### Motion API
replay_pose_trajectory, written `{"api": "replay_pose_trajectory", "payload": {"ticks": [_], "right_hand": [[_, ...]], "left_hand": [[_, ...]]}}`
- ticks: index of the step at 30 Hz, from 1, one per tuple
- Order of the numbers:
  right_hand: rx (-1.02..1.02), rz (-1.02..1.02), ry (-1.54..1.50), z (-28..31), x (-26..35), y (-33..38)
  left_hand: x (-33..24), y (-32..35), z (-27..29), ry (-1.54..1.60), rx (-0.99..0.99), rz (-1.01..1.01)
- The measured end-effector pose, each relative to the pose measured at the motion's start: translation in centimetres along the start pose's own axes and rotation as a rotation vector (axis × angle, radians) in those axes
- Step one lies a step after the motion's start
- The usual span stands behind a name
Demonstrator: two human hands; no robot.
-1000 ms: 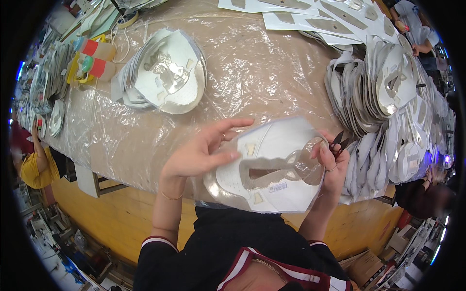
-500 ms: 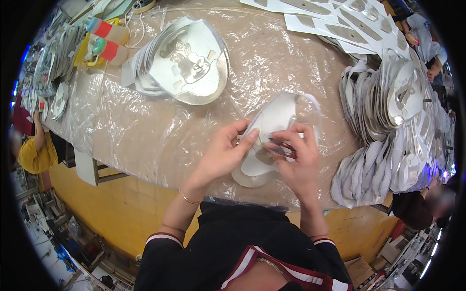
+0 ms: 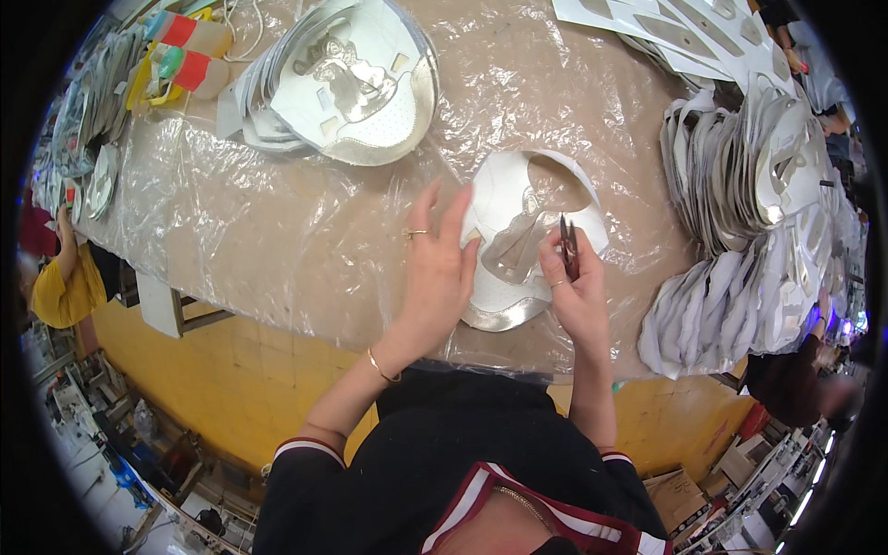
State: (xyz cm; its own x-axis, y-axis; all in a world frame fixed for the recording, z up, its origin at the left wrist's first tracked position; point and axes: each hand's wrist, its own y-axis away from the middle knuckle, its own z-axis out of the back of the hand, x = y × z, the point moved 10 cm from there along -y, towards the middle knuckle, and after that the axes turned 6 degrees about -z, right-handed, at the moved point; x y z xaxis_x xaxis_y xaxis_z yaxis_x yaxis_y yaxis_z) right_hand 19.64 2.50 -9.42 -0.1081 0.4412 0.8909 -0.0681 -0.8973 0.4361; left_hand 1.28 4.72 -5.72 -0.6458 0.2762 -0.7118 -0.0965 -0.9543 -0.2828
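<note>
A white and silver shoe upper [image 3: 504, 213] lies on the plastic-covered table in front of me, its patterned face up and an opening at its far end. My left hand [image 3: 439, 264] rests along its left edge with the fingers spread, and the thumb tip touches or nearly touches that edge. In my right hand [image 3: 578, 282] is a pair of small dark thread snips [image 3: 568, 248], gripped with the tips pointing away from me. That hand is over the right side of the upper.
A stack of similar uppers [image 3: 370, 120] stands at the far left. Bottles with red labels [image 3: 194, 72] sit beyond it in a yellow holder. Tall piles of uppers [image 3: 721, 185] line the right, with white sheets of cut pieces [image 3: 684, 37] behind. Other people work at both sides.
The upper has been turned from its plain lining side to its patterned side. My left hand has loosened its pinch and spread; my right hand has shifted slightly right with the snips.
</note>
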Motion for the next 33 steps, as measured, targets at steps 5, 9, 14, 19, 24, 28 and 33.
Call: {"api": "replay_pose_trajectory", "payload": {"ticks": [5, 9, 14, 19, 24, 28, 33], "right_hand": [[-0.078, 0.185, 0.291, -0.6, 1.8, 0.7], [-0.188, 0.265, 0.334, 0.1, 2.8, 1.3], [-0.193, 0.205, 0.337, 0.0, 1.6, 1.4], [-0.206, 0.233, 0.500, -0.3, 1.7, 1.6], [-0.245, 0.327, 0.801, -1.6, 2.3, 2.5], [-0.357, 0.435, 0.954, -2.5, 2.7, 3.1], [-0.450, 0.512, 0.943, -2.7, 3.1, 3.4]], "left_hand": [[-2.0, -2.1, -2.9, -0.283, 0.413, -0.404], [-2.2, -1.5, -5.3, -0.438, 0.647, -0.589], [-3.2, -0.2, -5.4, -0.510, 0.545, -0.796], [-2.0, -0.4, -4.7, -0.391, 0.460, -0.696], [-1.2, -0.8, -4.2, -0.302, 0.424, -0.562], [-0.9, -0.7, -4.3, -0.304, 0.440, -0.510], [-0.9, -0.7, -4.0, -0.295, 0.382, -0.503]]}}
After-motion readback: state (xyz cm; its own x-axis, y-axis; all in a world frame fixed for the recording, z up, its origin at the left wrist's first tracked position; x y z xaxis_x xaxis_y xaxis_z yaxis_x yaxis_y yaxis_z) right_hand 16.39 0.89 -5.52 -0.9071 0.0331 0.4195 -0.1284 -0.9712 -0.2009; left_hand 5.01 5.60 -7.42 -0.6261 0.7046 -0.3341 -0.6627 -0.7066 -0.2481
